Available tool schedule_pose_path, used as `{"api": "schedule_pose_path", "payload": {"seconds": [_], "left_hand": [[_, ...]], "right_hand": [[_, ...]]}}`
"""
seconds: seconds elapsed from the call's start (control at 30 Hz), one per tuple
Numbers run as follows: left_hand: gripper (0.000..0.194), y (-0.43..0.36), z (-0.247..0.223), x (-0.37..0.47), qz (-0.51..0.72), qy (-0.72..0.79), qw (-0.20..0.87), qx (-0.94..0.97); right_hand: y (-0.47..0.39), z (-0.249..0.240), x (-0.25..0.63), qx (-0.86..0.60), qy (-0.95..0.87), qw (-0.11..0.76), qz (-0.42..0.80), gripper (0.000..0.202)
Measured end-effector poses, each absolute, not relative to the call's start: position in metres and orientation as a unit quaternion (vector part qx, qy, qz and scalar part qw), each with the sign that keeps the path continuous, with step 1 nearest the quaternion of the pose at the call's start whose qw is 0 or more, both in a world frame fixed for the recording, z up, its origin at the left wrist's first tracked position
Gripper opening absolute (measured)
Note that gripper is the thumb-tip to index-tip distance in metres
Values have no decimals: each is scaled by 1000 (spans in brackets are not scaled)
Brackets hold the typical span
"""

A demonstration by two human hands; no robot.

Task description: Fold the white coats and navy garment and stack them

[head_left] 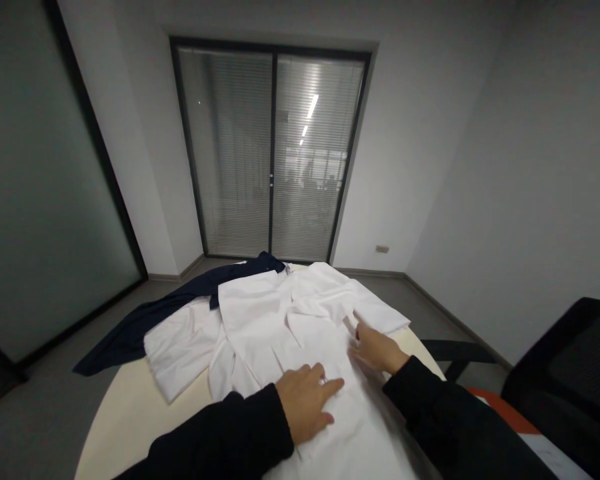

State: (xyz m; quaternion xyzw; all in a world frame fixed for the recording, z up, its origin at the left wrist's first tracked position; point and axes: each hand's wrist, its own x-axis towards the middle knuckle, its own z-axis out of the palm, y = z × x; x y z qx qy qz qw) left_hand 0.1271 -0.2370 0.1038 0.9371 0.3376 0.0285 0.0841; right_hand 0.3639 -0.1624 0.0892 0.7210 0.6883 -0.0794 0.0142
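Observation:
A white shirt (325,333) lies spread and wrinkled across the round table, its near part running toward me. On its middle rests my left hand (307,400), palm down with fingers spread and nothing held. My right hand (377,350) is at the shirt's right side, just below the short sleeve (380,310). Its fingers are bent around a fold of the white cloth there; the fingertips are partly hidden. Both forearms are in black sleeves.
Beside the shirt on the left lie a folded white garment (185,340) and a dark navy garment (145,320) that hangs over the edge of the pale table (130,413). A black chair (575,360) stands at right, near an orange-and-white item (505,410). Glazed panels with blinds (270,153) are behind.

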Motion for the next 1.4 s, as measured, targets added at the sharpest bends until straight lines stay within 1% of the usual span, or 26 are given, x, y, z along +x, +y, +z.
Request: {"api": "schedule_pose_path", "payload": {"seconds": [0.07, 0.1, 0.23, 0.27, 0.37, 0.4, 0.43, 0.5, 0.63, 0.67, 0.73, 0.83, 0.93, 1.0, 1.03, 1.07, 1.13, 1.2, 1.3, 1.4], "left_hand": [[64, -227, 94, 127, 27, 326, 79, 942], [63, -224, 86, 129, 28, 323, 73, 943], [55, -217, 59, 142, 72, 346, 55, 934], [50, -216, 55, 145, 82, 354, 54, 930], [22, -211, 48, 151, 88, 371, 55, 923], [18, -209, 47, 151, 98, 378, 59, 919], [17, -207, 46, 151, 121, 386, 67, 912], [18, -206, 47, 148, 214, 400, 108, 884], [27, -210, 58, 138, 465, 415, 260, 737], [30, -212, 61, 136, 501, 421, 289, 699], [33, -214, 64, 132, 524, 429, 318, 663], [34, -216, 64, 128, 489, 422, 305, 700], [33, -218, 66, 120, 427, 394, 194, 790], [29, -221, 73, 114, 375, 343, 109, 854], [26, -222, 78, 112, 342, 310, 89, 882], [25, -222, 84, 110, 304, 276, 91, 907], [27, -221, 97, 106, 226, 222, 129, 940], [33, -217, 107, 103, 163, 211, 177, 947], [45, -207, 116, 98, 98, 289, 212, 928], [48, -202, 121, 94, 54, 386, 185, 902]], "right_hand": [[-162, 86, 372, 745, 666, 5, -26, 43], [-162, 84, 375, 750, 662, -8, -6, 42], [-157, 74, 383, 760, 648, -51, 31, 28], [-155, 72, 384, 761, 645, -54, 30, 25], [-149, 70, 390, 764, 641, -75, 27, 25], [-147, 71, 392, 767, 635, -89, 35, 25], [-146, 73, 395, 772, 625, -103, 44, 26], [-143, 79, 401, 791, 597, -119, 60, 28], [-143, 84, 409, 833, 545, -82, 55, 30], [-143, 83, 410, 834, 543, -76, 52, 29], [-143, 77, 410, 821, 562, -86, 47, 32], [-137, 67, 410, 788, 599, -134, 52, 42], [-126, 61, 413, 773, 608, -171, 52, 38], [-117, 60, 418, 769, 609, -192, 18, 34], [-113, 61, 422, 767, 609, -201, 0, 33], [-109, 61, 425, 765, 609, -211, -15, 33], [-104, 61, 432, 760, 609, -226, -30, 35], [-100, 60, 437, 752, 613, -240, -35, 42], [-98, 56, 440, 719, 623, -300, -65, 56], [-99, 52, 438, 656, 652, -364, -106, 69]]}}
